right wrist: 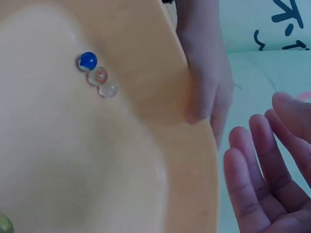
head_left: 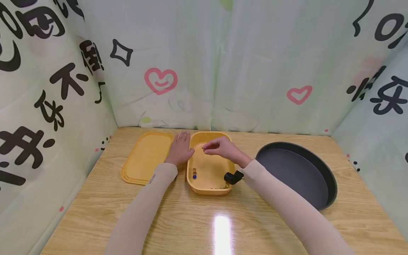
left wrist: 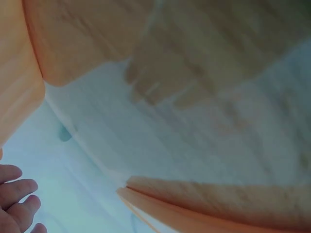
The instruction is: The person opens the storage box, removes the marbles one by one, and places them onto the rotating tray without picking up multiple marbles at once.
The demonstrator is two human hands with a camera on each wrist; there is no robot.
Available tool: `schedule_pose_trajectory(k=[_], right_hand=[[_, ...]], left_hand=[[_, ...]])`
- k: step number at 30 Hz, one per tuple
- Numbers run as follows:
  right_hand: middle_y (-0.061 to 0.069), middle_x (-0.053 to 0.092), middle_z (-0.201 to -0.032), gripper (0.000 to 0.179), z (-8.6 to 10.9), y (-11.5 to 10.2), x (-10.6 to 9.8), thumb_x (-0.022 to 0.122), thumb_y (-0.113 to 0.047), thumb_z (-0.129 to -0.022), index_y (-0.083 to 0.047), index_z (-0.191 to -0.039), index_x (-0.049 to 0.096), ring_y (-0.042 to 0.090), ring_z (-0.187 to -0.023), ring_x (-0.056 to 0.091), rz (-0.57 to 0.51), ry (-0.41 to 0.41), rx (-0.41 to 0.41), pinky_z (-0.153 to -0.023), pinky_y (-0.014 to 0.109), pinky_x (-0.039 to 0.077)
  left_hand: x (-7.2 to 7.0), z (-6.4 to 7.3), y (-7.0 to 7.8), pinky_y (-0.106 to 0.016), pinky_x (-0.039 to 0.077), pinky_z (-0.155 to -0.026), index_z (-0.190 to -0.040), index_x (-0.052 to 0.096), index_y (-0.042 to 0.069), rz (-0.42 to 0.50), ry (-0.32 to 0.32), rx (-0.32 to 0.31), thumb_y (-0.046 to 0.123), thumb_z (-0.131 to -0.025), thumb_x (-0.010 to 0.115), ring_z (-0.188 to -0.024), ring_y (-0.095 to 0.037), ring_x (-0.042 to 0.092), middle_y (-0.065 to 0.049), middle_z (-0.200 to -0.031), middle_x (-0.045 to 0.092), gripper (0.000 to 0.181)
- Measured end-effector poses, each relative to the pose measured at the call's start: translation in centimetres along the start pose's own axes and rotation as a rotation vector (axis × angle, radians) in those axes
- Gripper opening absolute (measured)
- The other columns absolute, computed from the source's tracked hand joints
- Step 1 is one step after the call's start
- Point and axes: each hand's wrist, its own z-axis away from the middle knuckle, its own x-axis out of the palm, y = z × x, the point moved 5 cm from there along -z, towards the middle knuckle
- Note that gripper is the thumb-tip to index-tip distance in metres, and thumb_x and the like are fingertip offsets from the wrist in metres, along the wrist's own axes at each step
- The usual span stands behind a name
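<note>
My left hand [head_left: 180, 148] lies with straight fingers along the left side of a yellow plastic box [head_left: 210, 191]; in the right wrist view its thumb is over the rim. Over the inside of the box hovers my right hand [head_left: 223, 148], thumb near the fingertips. The right wrist view shows its fingers [right wrist: 262, 145] loosely bent, with nothing visible between them. On the box floor, by the left wall, a blue marble [right wrist: 88, 61], a clear marble with orange inside [right wrist: 97, 76] and a clear marble [right wrist: 108, 89] sit in a row. A greenish marble [right wrist: 5, 225] shows partly at the view's edge.
A flat yellow lid [head_left: 147, 156] lies left of the box on the wooden table [head_left: 185, 226]. To the right stands a large round dark pan [head_left: 296, 177], partly behind my right forearm. Printed curtains [head_left: 223, 78] close off the back and sides.
</note>
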Motion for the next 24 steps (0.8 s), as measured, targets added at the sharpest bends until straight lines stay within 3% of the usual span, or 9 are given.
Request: schedule_pose_trajectory(k=[4, 10, 19, 24], right_hand=[[0.016, 0.072, -0.099, 0.028, -1.3, 0.8, 1.0, 0.067, -0.008, -0.085, 0.007, -0.109, 0.066, 0.017, -0.087, 0.068, -0.078, -0.054, 0.027, -0.080, 0.030, 0.056], [0.004, 0.073, -0.085, 0.029, -2.6, 2.2, 2.4, 0.068, -0.002, -0.082, 0.011, -0.108, 0.065, 0.005, -0.075, 0.065, -0.123, -0.163, 0.062, -0.075, 0.026, 0.056], [0.020, 0.072, -0.094, 0.023, -3.5, 3.2, 3.9, 0.069, 0.000, -0.080, 0.008, -0.102, 0.069, 0.002, -0.072, 0.064, -0.040, -0.240, 0.027, -0.076, 0.022, 0.055], [0.018, 0.072, -0.093, 0.022, -3.8, 3.8, 4.7, 0.070, 0.001, -0.079, 0.007, -0.100, 0.071, 0.002, -0.071, 0.063, 0.022, -0.256, 0.033, -0.073, 0.019, 0.054]], left_hand=[[0.0, 0.0, -0.1, -0.044, 0.018, -0.119, -0.144, 0.031, -0.003, 0.002, 0.011, 0.002, 0.031, -0.091, 0.048, -0.142, -0.031, 0.026, -0.019, -0.150, 0.033, 0.065], [0.3, 0.0, -0.3, -0.044, 0.018, -0.119, -0.144, 0.034, -0.002, -0.002, 0.022, 0.012, 0.032, -0.091, 0.048, -0.142, -0.032, 0.027, -0.019, -0.150, 0.034, 0.064], [0.5, 0.0, -0.4, -0.044, 0.018, -0.119, -0.143, 0.035, -0.001, 0.003, 0.033, 0.026, 0.031, -0.090, 0.049, -0.142, -0.031, 0.029, -0.019, -0.148, 0.037, 0.064], [0.5, -0.1, -0.5, -0.044, 0.017, -0.119, -0.143, 0.035, -0.001, 0.025, 0.021, 0.015, 0.030, -0.091, 0.049, -0.142, -0.030, 0.027, -0.019, -0.149, 0.036, 0.063]])
